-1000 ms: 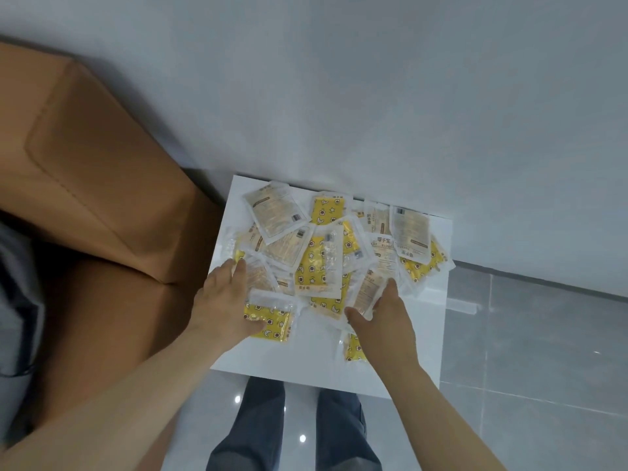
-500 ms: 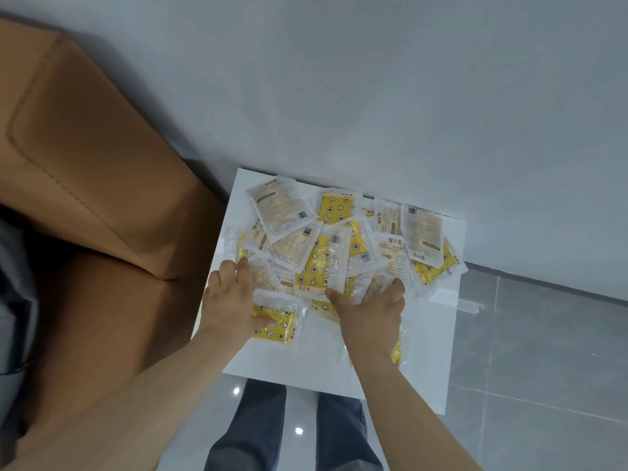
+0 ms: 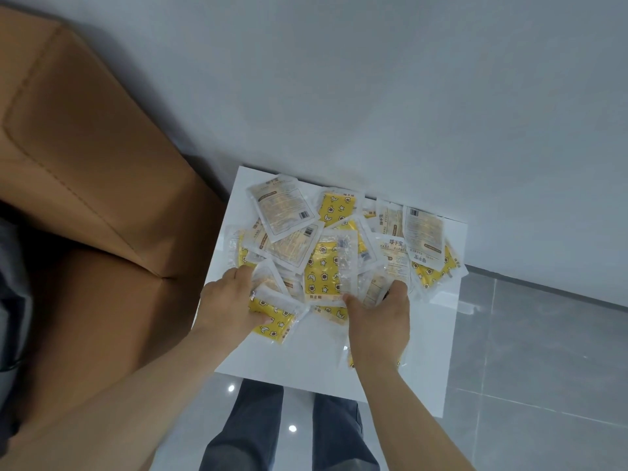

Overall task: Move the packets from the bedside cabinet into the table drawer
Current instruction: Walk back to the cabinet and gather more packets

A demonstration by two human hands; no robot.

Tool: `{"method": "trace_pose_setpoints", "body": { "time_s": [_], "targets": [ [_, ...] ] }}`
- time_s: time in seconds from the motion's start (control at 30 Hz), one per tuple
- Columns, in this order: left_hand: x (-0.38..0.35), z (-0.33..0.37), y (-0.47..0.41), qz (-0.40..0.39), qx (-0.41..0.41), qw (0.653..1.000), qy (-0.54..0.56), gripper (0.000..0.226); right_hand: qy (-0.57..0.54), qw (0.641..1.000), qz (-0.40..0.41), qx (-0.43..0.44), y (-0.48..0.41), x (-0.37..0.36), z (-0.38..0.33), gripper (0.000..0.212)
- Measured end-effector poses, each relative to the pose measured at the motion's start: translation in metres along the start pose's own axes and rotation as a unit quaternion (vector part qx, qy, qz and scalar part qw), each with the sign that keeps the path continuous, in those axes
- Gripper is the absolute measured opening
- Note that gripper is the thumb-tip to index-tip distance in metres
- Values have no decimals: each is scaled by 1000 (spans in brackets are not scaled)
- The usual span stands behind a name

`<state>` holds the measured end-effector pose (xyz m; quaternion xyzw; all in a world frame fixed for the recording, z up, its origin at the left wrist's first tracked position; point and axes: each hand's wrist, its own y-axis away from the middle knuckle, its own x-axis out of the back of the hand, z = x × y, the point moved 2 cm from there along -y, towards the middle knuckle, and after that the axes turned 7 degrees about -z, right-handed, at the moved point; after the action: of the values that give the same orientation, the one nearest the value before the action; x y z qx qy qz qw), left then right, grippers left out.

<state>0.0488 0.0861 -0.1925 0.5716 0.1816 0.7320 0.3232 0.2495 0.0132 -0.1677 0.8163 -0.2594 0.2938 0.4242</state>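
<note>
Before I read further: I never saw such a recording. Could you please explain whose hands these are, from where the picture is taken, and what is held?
There is no machine here: a person works with two bare hands. The camera sits on their head and looks forward and down, so you see their own arms and, lower, their legs. The white surface is the top of a bedside cabinet against a grey wall, beside brown padded furniture. On it lies a loose heap of packets, some yellow with stars, some pale with print. The left hand grips one yellow packet at the heap's near edge, thumb on top. The right hand closes on packets beside it. The table drawer is not in view.
</note>
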Motion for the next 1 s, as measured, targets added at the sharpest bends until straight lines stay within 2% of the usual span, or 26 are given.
{"method": "trace_pose_setpoints", "body": {
  "time_s": [0.17, 0.37, 0.53, 0.77, 0.93, 1.0],
  "targets": [
    [-3, 1, 9, -15, -8, 998, 60, 51, -39, 998, -48, 12, -1, 1, -6, 37],
    [-7, 1, 11, -28, -5, 993, 111, 47, -131, 987, -89, 17, 6, -1, -8, 18],
    [-2, 4, 16, -44, -23, 990, 132, 48, -161, 984, -80, 13, 16, 15, -2, 23],
    [15, 17, 29, -20, -50, 988, 147, 28, -108, 992, -39, 51, 21, 67, 15, 20],
    [31, 34, 32, -40, -80, 985, 148, 21, -78, 994, 2, 80, 18, 100, 25, 23],
    [38, 44, 31, -47, -100, 982, 150, 25, -71, 994, 11, 78, 14, 107, 28, 20]
  ]
}}
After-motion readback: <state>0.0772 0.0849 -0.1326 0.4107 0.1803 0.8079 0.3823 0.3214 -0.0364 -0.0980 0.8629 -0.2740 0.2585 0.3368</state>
